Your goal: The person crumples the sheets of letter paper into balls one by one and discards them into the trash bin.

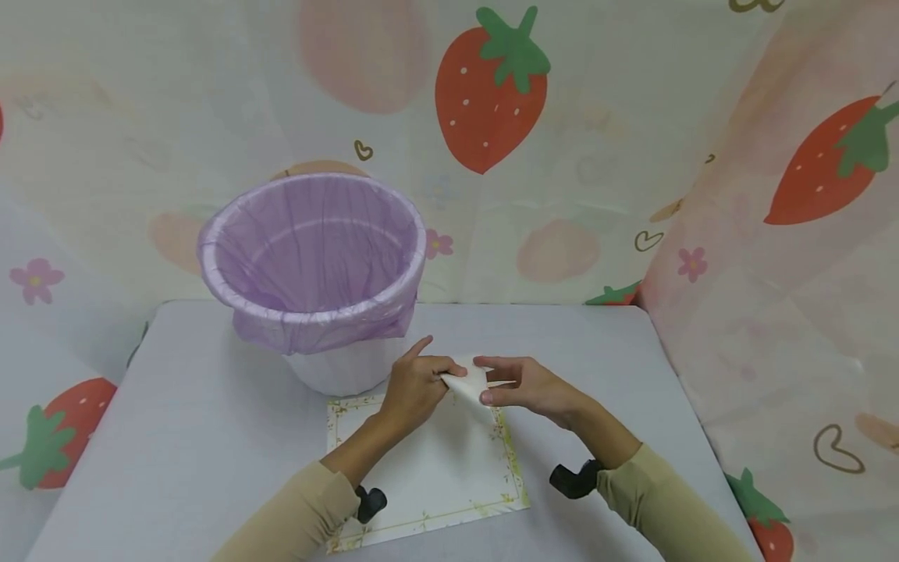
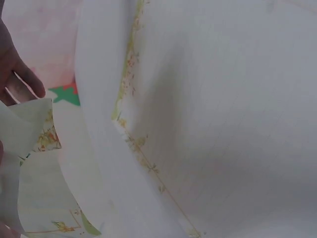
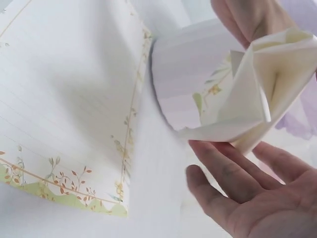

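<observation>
A folded sheet of paper [image 1: 469,381], cream with a printed floral border, is held above the table. My left hand [image 1: 416,390] pinches it at its left side. On its other side is my right hand [image 1: 537,388], thumb and fingers spread around the edge. In the right wrist view the right hand's fingers [image 3: 233,176] are fairly straight and their tips touch the folded paper [image 3: 277,84], which bulges into loose layers. Beneath both hands a flat sheet of lined stationery [image 1: 435,476] with a floral border lies on the table.
A white bin [image 1: 344,367] lined with a purple bag [image 1: 316,257] stands at the back left, just behind the flat sheet. The white table [image 1: 597,343] meets a strawberry-print curtain [image 1: 632,117] at the back and right. Black wrist cameras show below both hands.
</observation>
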`<state>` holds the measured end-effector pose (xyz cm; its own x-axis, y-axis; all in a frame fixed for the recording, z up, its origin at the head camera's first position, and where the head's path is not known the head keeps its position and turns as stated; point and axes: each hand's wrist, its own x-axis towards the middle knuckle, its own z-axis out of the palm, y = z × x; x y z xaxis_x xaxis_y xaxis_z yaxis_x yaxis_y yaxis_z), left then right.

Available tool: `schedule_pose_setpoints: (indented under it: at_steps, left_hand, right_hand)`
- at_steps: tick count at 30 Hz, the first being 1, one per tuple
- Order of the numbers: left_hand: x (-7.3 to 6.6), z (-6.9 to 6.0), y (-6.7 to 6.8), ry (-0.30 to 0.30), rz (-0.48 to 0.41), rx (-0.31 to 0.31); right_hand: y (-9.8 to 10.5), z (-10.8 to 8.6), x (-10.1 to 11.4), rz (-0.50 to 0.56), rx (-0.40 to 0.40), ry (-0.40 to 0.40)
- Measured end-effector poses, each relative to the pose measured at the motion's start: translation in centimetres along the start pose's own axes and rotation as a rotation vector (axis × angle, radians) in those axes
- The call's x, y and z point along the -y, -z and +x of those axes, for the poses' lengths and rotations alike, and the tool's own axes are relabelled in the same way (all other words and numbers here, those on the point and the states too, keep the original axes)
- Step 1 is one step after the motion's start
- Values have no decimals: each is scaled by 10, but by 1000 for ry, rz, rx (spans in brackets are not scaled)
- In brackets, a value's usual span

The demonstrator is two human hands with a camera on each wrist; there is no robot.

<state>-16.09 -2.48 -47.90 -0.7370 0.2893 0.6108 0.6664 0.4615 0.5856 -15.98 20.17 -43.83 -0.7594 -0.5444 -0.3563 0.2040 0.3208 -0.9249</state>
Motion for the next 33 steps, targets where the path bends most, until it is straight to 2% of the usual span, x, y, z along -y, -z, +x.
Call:
schedule_pose_setpoints:
  at_steps: [7,12,17,26,30,33]
  left_hand:
    - [-1,0,-3,74,-44,-30]
    - [-1,1,-3,123,-43,-41]
    - [2,1,-2,190,10,-44]
    - [2,-1,3,324,137,-14]
    - [2,-2,5,303,218,-4]
    - [2,-3,7,235,275,25]
  right_hand:
    - [-5,-2,1,-47,-44,32]
    - [-7,-3,3,-98,-77,40]
    - [-10,0,3,-214,-123,65]
    - [-16,4,-4,-388,-267,161]
    - [-18,5,-7,-430,-302,202]
    - [-17,5,-9,-487,-345,248]
